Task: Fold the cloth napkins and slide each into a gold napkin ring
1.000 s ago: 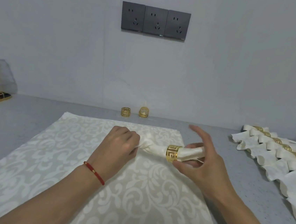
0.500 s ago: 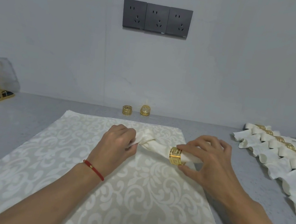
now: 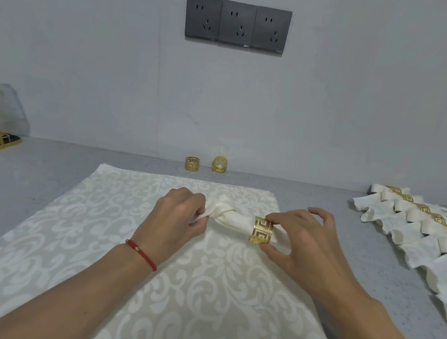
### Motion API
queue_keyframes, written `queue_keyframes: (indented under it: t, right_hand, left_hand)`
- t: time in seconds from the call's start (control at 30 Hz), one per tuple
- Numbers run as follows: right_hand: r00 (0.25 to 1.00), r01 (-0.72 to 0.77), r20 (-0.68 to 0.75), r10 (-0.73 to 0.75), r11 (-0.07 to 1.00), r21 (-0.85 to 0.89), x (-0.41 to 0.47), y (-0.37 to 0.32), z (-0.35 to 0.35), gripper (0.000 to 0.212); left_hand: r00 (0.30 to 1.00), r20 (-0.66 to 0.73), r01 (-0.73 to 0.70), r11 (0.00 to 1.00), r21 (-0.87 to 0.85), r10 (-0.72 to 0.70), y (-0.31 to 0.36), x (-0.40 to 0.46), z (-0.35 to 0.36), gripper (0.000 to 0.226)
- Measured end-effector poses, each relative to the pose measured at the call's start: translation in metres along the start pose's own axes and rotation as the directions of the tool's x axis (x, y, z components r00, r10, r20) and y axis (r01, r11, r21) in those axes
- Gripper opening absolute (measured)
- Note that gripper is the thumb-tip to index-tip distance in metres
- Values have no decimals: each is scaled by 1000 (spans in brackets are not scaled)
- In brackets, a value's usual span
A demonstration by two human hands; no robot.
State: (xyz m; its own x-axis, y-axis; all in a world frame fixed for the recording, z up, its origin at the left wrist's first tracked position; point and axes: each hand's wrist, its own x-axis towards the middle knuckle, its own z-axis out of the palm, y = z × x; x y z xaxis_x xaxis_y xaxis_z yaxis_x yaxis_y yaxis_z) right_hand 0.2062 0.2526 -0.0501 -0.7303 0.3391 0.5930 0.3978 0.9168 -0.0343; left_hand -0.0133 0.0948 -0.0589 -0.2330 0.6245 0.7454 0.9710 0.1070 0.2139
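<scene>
**Napkin threaded through gold ring**

A rolled cream napkin (image 3: 232, 220) lies on a patterned cloth (image 3: 202, 305), a fretwork gold ring (image 3: 261, 230) around its right end. The left hand (image 3: 175, 219) grips its bunched left end; the right hand (image 3: 302, 244) pinches the ring.

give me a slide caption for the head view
Left hand grips the rolled cream cloth napkin while right hand pinches the gold fretwork napkin ring around it.

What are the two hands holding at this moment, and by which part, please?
The left hand grips the rolled napkin by its left end; the right hand pinches the gold ring around it.
</scene>
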Motion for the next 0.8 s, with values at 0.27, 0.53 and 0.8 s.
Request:
queue_keyframes:
  t: [0.27, 0.53, 0.8]
  right_hand:
    - [986, -161, -43, 160, 986, -37, -1, 21, -7, 34]
    - [984, -172, 81, 161, 974, 147, -5, 29, -21, 41]
    - [996, -78, 55, 67, 972, 223, -2, 7, -18, 39]
  left_hand:
    - [999, -8, 34, 999, -43, -34, -6, 0, -6, 22]
    - [993, -21, 108, 985, -135, -112, -7, -1, -6, 24]
    - [998, 24, 65, 993, -96, -63, -1, -3, -3, 24]
